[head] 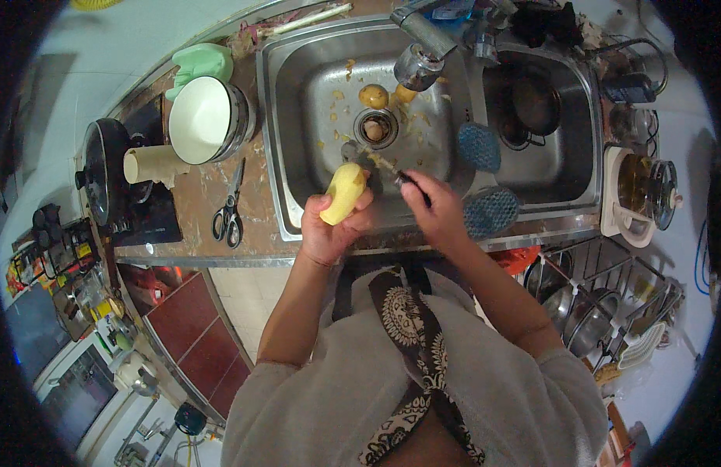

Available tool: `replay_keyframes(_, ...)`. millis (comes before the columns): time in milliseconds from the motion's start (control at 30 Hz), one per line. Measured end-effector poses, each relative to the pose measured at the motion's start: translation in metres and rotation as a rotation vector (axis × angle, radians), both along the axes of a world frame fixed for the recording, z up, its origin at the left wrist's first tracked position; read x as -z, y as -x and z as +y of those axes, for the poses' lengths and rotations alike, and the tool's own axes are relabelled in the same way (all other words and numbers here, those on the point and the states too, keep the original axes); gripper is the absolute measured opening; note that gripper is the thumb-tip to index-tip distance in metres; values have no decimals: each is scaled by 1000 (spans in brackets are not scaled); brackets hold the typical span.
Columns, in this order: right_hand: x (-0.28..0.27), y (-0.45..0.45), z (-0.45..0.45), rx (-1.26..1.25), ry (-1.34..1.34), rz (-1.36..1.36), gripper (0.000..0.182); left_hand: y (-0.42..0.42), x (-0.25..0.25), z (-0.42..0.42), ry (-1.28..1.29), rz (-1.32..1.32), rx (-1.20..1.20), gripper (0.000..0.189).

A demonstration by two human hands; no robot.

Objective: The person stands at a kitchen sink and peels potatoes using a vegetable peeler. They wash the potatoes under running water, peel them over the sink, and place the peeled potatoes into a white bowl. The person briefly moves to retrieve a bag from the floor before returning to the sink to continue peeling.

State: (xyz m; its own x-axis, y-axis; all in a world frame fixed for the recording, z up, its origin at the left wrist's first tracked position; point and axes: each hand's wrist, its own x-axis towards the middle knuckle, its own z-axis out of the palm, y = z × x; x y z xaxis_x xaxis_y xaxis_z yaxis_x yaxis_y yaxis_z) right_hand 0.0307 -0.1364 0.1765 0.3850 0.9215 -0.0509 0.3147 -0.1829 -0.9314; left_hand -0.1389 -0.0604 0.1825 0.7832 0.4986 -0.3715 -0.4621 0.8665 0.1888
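Over the front of the left steel sink basin (302, 117), my left hand (331, 230) grips a peeled yellow potato (345, 194). My right hand (435, 210) is closed around the dark handle of a peeler (385, 162), whose metal end points toward the potato, a little apart from it. Farther back in the basin an unpeeled potato (373, 96) lies near the drain. Another potato (405, 93) is partly covered by the faucet head (419, 67). Scraps of peel (420, 121) are scattered over the basin floor. Something small and brownish sits in the drain (374, 129).
Blue scrubbing cloths (492, 211) lie on the divider and front rim. The right basin holds a dark pan (535, 105). Left on the counter are scissors (228, 216), a white enamel bowl (200, 119), a paper roll (153, 164) and a lidded pan (103, 172). A glass teapot (635, 184) stands right.
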Motion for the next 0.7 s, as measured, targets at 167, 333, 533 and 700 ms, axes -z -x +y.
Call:
replay_keyframes(167, -15, 7, -6, -213, -66, -442, 29, -10, -9, 1, 9, 177, -67, 63)
replay_keyframes(333, -6, 3, 2, -94, -125, -416, 28, -3, 6, -2, -62, 223, -42, 61)
replay_keyframes(533, 11, 8, 7, 17, -50, -428, 26, -5, 9, -4, -33, 362, -80, 59)
replay_keyframes(700, 26, -11, 5, 67, 247, -87, 29, -1, 5, 5, -85, 234, -55, 57)
